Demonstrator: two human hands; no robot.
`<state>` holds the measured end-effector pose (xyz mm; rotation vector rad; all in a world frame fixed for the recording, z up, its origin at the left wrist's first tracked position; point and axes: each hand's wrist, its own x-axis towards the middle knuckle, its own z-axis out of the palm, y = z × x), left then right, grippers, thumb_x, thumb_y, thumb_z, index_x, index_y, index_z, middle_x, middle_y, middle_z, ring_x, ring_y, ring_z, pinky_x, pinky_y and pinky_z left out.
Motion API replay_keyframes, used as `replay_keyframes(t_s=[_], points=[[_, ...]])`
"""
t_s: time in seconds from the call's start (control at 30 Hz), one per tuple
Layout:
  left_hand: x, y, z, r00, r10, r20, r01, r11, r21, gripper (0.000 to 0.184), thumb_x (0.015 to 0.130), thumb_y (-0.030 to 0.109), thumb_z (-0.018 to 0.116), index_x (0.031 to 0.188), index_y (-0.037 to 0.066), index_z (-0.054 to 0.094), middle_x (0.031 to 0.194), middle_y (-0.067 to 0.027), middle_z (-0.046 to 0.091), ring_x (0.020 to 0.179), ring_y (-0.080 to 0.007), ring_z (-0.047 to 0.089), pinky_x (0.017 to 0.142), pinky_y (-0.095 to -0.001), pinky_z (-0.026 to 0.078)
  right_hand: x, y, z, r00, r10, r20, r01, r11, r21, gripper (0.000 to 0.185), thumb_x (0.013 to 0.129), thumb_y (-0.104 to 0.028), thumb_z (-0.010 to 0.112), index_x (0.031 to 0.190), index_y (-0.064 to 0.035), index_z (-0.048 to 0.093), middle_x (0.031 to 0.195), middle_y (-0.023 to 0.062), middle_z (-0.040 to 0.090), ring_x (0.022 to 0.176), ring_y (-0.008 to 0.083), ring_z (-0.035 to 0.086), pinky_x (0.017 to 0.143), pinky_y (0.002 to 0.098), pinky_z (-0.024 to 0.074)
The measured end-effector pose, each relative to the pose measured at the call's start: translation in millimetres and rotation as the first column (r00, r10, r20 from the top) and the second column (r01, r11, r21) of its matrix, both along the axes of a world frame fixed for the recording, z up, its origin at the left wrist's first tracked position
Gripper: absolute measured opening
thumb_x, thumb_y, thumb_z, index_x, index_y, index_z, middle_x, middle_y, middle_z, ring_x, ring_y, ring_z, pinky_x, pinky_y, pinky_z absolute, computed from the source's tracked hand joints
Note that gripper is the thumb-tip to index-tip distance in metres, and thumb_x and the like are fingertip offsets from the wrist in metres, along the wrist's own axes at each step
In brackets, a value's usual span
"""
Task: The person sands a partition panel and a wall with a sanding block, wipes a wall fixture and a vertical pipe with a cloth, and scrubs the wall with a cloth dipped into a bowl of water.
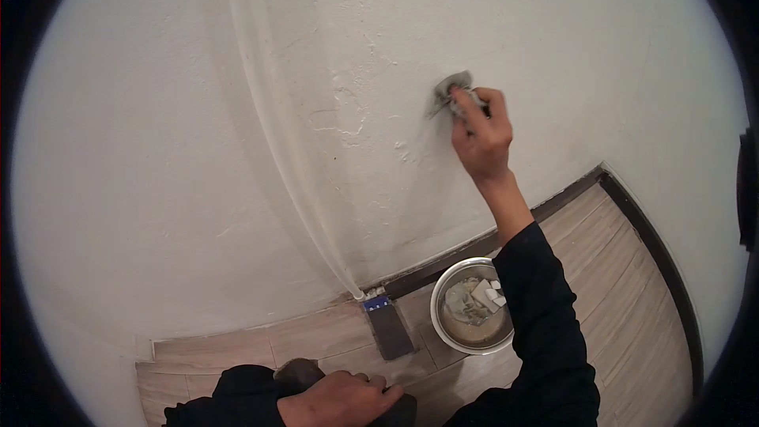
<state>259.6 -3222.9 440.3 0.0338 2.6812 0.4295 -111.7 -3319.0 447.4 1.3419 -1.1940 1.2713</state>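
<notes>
My right hand (pixel 484 138) is raised to the white wall (pixel 379 39), its fingers closed around a crumpled grey cloth (pixel 452 88). The cloth is slightly blurred and lies against the wall, to the right of a patch of cracked, flaking paint (pixel 348 115). Low in the view, my left hand (pixel 344 399) rests palm down over my dark-clothed knee, fingers loosely bent and holding nothing visible. Below my right forearm stands a metal bowl (pixel 437 324) on the floor. It contains a pale crumpled piece (pixel 466 304) and several white chunks (pixel 486 295), partly hidden by my sleeve.
A pale pipe (pixel 277 126) runs down the wall to the floor. At its foot lies a flat dark rectangular thing (pixel 390 330) with a blue end. Dark skirting (pixel 648 229) borders the wood-look floor (pixel 624 292), and another wall meets it at the right corner.
</notes>
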Motion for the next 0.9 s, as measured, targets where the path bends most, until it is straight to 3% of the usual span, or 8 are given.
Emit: replay_keyframes(t_s=[0.13,0.27,0.4,0.5,0.63,0.7,0.73,0.9], points=[[-0.6,0.2,2.2,1.000,0.005,0.031,-0.005,1.000,0.016,0.063,0.069,0.021,0.082,0.119,0.000,0.052,0.099,-0.0181,0.064,0.088,-0.0336,0.068,0.072,-0.0420,0.056,7.4,-1.3,0.6,0.998,-0.040,-0.049,0.038,0.999,-0.036,0.041,0.071,0.007,0.067,0.111,-0.0034,0.070,0.096,0.0161,0.059,0.079,0.0284,0.062,0.063,0.0357,0.0537],[-2.3,-1.5,-1.1,0.999,0.014,0.040,-0.013,1.000,-0.014,0.063,0.070,0.021,0.082,0.121,0.000,0.052,0.099,-0.0182,0.064,0.088,-0.0333,0.068,0.073,-0.0416,0.056,25.6,-3.6,-11.5,0.983,0.091,-0.159,-0.071,0.989,0.126,0.041,0.071,0.008,0.066,0.111,-0.0038,0.070,0.095,0.0175,0.059,0.080,0.0317,0.062,0.065,0.0385,0.0539],[-3.3,0.6,2.4,1.000,0.013,0.024,-0.013,1.000,-0.016,0.065,0.070,0.025,0.084,0.121,0.001,0.051,0.100,-0.0177,0.065,0.088,-0.0332,0.068,0.072,-0.0416,0.056,3.2,-1.3,2.7,0.999,-0.040,0.025,0.039,0.999,0.023,0.042,0.073,0.007,0.063,0.113,-0.0028,0.069,0.100,0.0208,0.059,0.084,0.0339,0.061,0.068,0.0400,0.0540],[-4.5,0.8,3.3,0.999,0.036,0.024,-0.036,0.999,-0.008,0.067,0.069,0.028,0.085,0.121,0.001,0.051,0.100,-0.0175,0.065,0.089,-0.0332,0.069,0.072,-0.0418,0.056,9.8,-5.8,-3.3,1.000,-0.019,-0.001,0.019,1.000,-0.004,0.041,0.074,0.005,0.063,0.114,-0.0023,0.069,0.103,0.0216,0.058,0.085,0.0345,0.061,0.072,0.0409,0.0540],[-7.1,0.4,1.7,0.998,0.031,0.054,-0.030,0.999,-0.026,0.067,0.068,0.026,0.086,0.120,0.001,0.051,0.101,-0.0177,0.065,0.089,-0.0339,0.068,0.073,-0.0424,0.056,16.0,-5.2,-22.3,0.973,0.027,-0.231,-0.008,0.997,0.083,0.039,0.073,0.004,0.065,0.112,-0.0017,0.069,0.096,0.0192,0.060,0.087,0.0347,0.062,0.075,0.0413,0.0540],[-7.3,0.9,3.4,0.997,0.035,0.070,-0.033,0.999,-0.028,0.067,0.068,0.025,0.086,0.120,0.001,0.051,0.101,-0.0180,0.064,0.089,-0.0343,0.068,0.074,-0.0427,0.056,-2.1,-2.9,-15.3,0.993,-0.062,-0.099,0.064,0.998,0.023,0.039,0.073,0.004,0.064,0.111,-0.0014,0.069,0.100,0.0196,0.060,0.089,0.0349,0.062,0.075,0.0422,0.0540],[-5.6,1.7,3.7,0.997,0.044,0.057,-0.043,0.999,-0.008,0.067,0.068,0.025,0.086,0.120,0.001,0.051,0.101,-0.0181,0.064,0.090,-0.0345,0.068,0.074,-0.0430,0.056,-8.1,-3.3,-12.1,0.996,-0.068,0.060,0.067,0.998,0.015,0.038,0.073,0.002,0.065,0.111,0.0001,0.069,0.106,0.0203,0.060,0.097,0.0367,0.060,0.081,0.0434,0.0521],[-6.1,1.0,5.3,0.995,0.045,0.090,-0.047,0.999,0.020,0.064,0.070,0.022,0.084,0.120,0.001,0.050,0.101,-0.0189,0.064,0.092,-0.0352,0.067,0.076,-0.0440,0.055,27.6,-11.2,-26.2,0.991,-0.071,-0.111,0.079,0.994,0.072,0.027,0.079,-0.013,0.070,0.103,-0.0016,0.069,0.132,0.0228,0.054,0.123,0.0401,0.051,0.103,0.0560,0.0379]])
